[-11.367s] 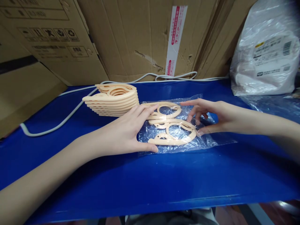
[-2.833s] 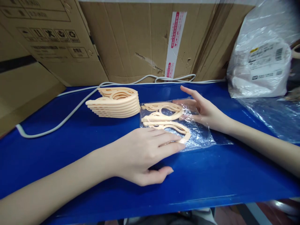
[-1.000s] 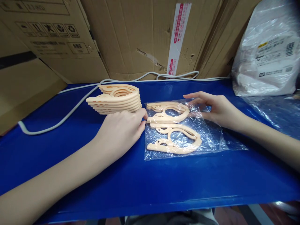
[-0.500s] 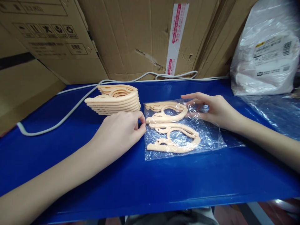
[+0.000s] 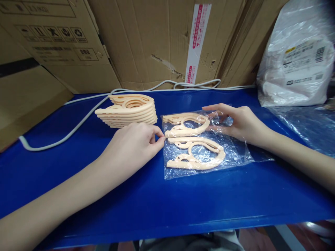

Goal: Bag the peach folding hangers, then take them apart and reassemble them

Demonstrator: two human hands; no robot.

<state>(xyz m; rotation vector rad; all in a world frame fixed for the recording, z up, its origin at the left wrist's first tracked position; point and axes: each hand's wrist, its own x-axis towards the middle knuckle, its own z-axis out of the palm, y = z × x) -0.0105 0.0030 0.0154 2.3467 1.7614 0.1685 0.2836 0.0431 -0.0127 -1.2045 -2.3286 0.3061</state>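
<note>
A blue-covered counter [image 5: 146, 205] is spread across the view, backed by a large cardboard box [image 5: 146, 38] and flanked on the left by a carton [image 5: 60, 75] on which handling symbols are printed. The far right corner is taken up by a white bundle [image 5: 295, 59] wrapped in plastic. The two hands are held over the middle. By the left hand [image 5: 136, 139], closed to a pinch between thumb and forefinger, the left edge of a clear bag [image 5: 234, 150] is gripped. The right hand [image 5: 240, 120] is loosely opened at the bag's far right part, its fingers parted and curved, some of them seen through film; whether they are inside or under it, or closed on anything, cannot be told. Flat on the counter, inside the bag, an upper looped piece [image 5: 187, 132] and a lower looped piece [image 5: 195, 165] are laid one nearer than the other, both cream-coloured. Just beyond the left hand, similar pieces are piled in a neat stack [image 5: 128, 113]. Behind it a pale cable [image 5: 35, 149] is trailed. Red lettering is borne by a white tape strip [image 5: 197, 43] on the box.
</note>
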